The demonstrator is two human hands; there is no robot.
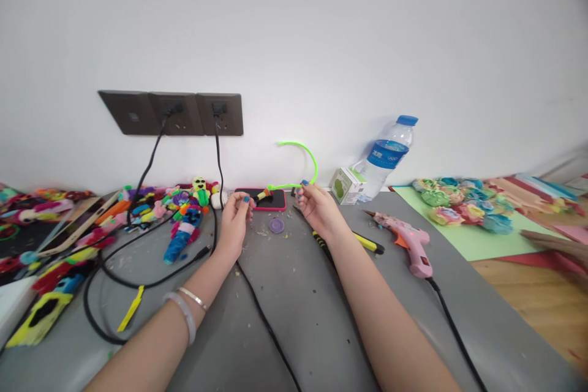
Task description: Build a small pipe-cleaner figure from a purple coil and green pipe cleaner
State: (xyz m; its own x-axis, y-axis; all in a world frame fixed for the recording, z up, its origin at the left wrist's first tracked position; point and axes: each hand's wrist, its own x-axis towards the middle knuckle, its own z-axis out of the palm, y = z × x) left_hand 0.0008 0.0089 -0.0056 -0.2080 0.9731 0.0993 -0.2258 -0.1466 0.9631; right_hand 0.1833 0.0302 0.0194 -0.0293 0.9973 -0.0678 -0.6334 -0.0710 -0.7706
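My right hand (316, 203) pinches a bright green pipe cleaner (315, 162) between thumb and finger. The pipe cleaner curves up in a loop toward the wall, and its other part runs left. There it meets a small brown and yellow fuzzy piece (263, 195), whose near end is at the fingertips of my left hand (236, 213). Those fingers are closed on it. Behind this piece lies a phone (278, 201) with a pink edge. Just below the phone is a purple round disc (276, 225).
Left, a heap of colourful fuzzy figures (182, 239) and black cables (138, 285) lie on the grey table (294, 318). At right are a pink glue gun (416, 245), a yellow-black tool (367, 243), a small carton (348, 186), a tilted water bottle (386, 159) and paper flowers (468, 202).
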